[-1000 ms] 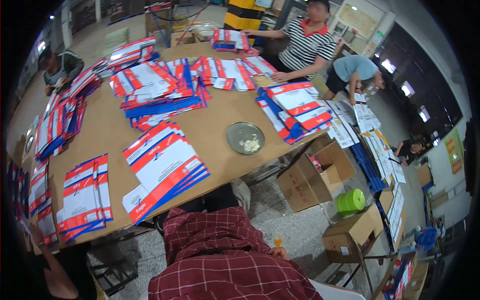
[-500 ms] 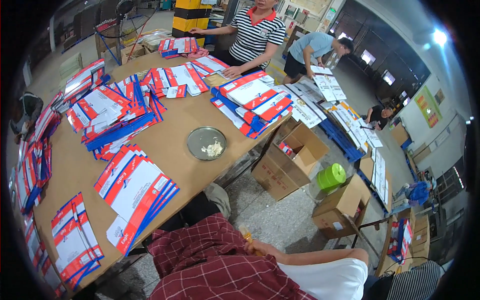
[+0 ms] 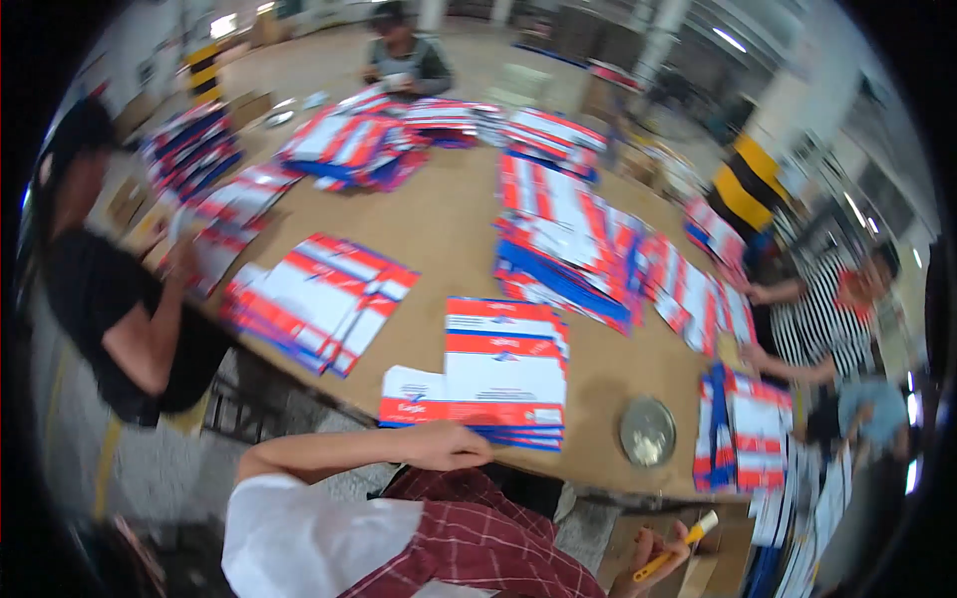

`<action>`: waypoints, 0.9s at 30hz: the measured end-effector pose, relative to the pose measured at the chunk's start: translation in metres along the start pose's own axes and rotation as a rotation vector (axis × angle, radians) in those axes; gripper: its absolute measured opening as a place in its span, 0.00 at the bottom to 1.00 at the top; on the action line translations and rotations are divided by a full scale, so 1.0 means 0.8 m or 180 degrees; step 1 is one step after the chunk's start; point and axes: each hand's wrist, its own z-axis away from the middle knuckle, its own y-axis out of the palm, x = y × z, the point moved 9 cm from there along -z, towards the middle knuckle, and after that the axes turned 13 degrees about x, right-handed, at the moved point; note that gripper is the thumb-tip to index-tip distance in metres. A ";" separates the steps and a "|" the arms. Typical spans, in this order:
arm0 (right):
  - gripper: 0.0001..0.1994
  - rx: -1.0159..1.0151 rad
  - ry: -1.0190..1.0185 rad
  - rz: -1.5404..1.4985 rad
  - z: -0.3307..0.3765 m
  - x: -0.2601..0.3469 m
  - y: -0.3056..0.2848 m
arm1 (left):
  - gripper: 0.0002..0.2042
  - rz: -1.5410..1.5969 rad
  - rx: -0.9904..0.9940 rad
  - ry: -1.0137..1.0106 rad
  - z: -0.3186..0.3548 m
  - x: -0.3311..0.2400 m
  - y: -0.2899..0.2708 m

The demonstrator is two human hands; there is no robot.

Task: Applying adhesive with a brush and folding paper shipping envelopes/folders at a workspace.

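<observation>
Tan and broad, the work table (image 3: 459, 204) fills most of my view, with a heaped stack (image 3: 558, 239) of red, white and blue packets well beyond my reach. Closer in, the fanned sheets (image 3: 503, 374) lie right at the near edge, overlapped so that narrow strips show along one side. Right of them, well apart, sits the round metal plate (image 3: 648, 410). Over the table's edge I have the left hand (image 3: 447, 446), loosely curled just beside the fan's lower border — whether it touches or pinches anything there, I cannot tell. The right hand (image 3: 653, 555) is low and off the table, fingers closed round a yellow-handled brush (image 3: 684, 545), bristles up and touching nothing. Smallest of all is the pale, paste-like lump (image 3: 649, 449) on the plate. I judge this a pause between brush strokes, with the fan laid ready; a next stroke would call for lifting the brush clear of the table edge — then tipping its bristles down, while the left hand steadies the sheets.
</observation>
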 end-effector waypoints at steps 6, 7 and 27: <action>0.15 -0.0801 -0.0433 -0.0727 -0.075 0.038 0.070 | 0.09 0.0878 -0.0509 0.0461 -0.045 -0.046 0.021; 0.15 -0.0588 -0.0713 -0.0900 -0.084 0.050 0.086 | 0.09 0.0910 -0.0608 0.0583 -0.052 -0.058 0.020; 0.16 -0.1542 -0.0208 -0.0580 -0.009 0.062 -0.002 | 0.01 -0.2849 -0.3592 0.4403 0.080 -0.416 -0.070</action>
